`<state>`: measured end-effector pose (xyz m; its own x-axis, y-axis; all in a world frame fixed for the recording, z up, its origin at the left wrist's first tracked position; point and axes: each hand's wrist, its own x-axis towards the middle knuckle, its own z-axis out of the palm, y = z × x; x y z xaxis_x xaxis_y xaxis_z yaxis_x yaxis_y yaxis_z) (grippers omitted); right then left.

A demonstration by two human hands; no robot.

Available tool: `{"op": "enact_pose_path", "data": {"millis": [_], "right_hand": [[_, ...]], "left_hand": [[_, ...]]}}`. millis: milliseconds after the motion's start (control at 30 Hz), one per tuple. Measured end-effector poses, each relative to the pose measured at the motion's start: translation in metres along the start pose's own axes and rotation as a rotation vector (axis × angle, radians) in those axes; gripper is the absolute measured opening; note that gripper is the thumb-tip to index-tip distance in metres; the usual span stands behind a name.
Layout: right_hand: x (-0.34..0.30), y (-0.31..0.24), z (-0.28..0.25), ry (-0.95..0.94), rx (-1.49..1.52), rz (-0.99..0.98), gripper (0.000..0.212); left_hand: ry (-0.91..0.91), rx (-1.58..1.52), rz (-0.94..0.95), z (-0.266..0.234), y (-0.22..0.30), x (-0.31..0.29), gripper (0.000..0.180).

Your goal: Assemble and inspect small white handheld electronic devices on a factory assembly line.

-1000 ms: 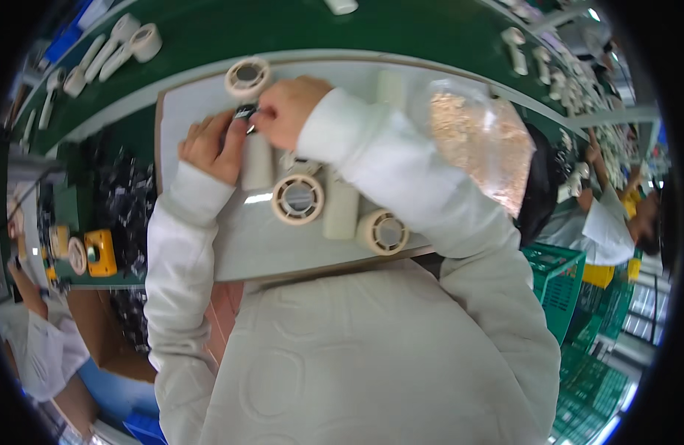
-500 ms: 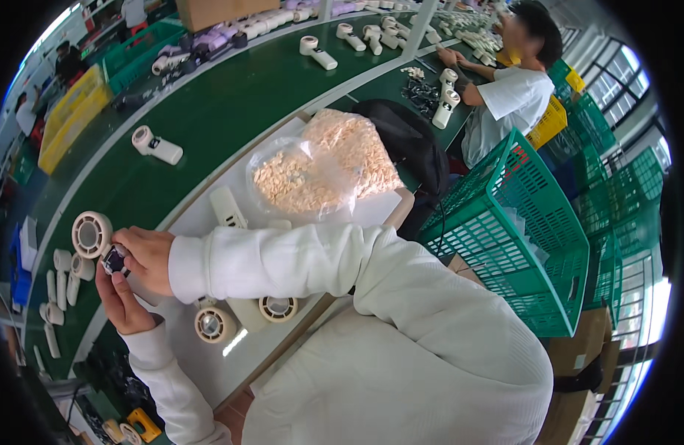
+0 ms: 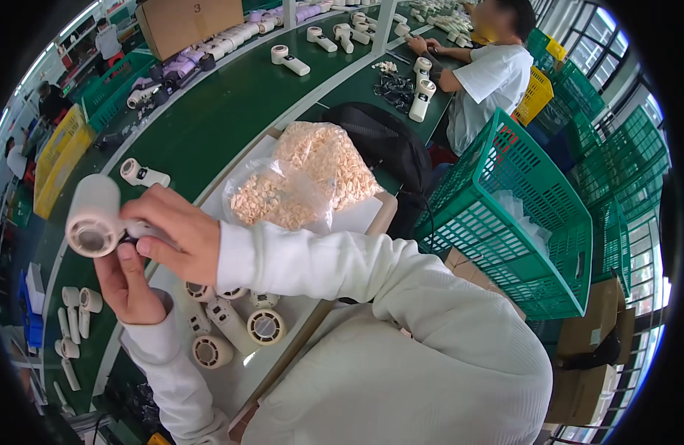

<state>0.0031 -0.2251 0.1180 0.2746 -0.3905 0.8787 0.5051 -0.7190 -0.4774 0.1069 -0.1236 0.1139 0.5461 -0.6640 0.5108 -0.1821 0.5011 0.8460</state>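
Both hands are at the left, above the near end of the white board (image 3: 230, 382), on a cream handheld fan (image 3: 95, 211). Its thick round head points up and outward, with the grille toward me. My right hand (image 3: 180, 233) is closed at the fan's neck, thumb and index finger near a small dark part. From below, my left hand (image 3: 134, 293) grips the same area, thumb up and fingers curled behind. Most of the handle is hidden by my hands. Under my right sleeve several more cream fans (image 3: 266, 326) lie on the board.
A clear bag of small beige pieces (image 3: 319, 167) rests on the board's far part. The green conveyor (image 3: 208, 111) carries more fans, one (image 3: 144, 174) close beyond my hands. At right stands a green crate (image 3: 505, 215); a co-worker (image 3: 490, 81) sits beyond a black bag (image 3: 386, 141).
The fan has tilted, so the side of its head now shows. My right hand has risen and turned at its neck. The whole view has shifted slightly, uncovering more fans on the board.
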Motion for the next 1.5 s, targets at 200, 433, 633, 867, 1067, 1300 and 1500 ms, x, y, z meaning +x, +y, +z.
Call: {"op": "enact_pose_path", "data": {"millis": [200,433,633,867,1067,1300,1500], "right_hand": [[0.004,0.010,-0.031,0.067,0.384,0.347,0.018],[-0.011,0.018,-0.075,0.026,0.274,0.379,0.027],[-0.035,0.029,-0.131,0.037,0.288,0.890,0.038],[0.019,0.109,-0.259,0.281,-0.091,1.163,0.044],[0.025,0.235,-0.424,0.667,-0.035,1.308,0.037],[0.015,0.293,-0.519,1.264,-0.145,1.283,0.035],[0.029,0.149,-0.357,0.368,0.005,0.947,0.028]], "left_hand": [[-0.134,0.017,0.056,0.042,-0.008,0.020,0.041],[-0.153,0.004,0.015,0.083,-0.026,0.045,0.042],[-0.477,0.513,0.146,0.069,-0.044,0.046,0.048],[-0.555,0.696,-0.084,-0.058,-0.032,-0.007,0.055],[-0.496,0.778,-0.275,-0.094,0.019,-0.094,0.053],[-0.617,0.706,-0.455,-0.091,0.045,-0.124,0.058],[-0.484,0.746,-0.445,-0.048,0.070,-0.142,0.061]]}}
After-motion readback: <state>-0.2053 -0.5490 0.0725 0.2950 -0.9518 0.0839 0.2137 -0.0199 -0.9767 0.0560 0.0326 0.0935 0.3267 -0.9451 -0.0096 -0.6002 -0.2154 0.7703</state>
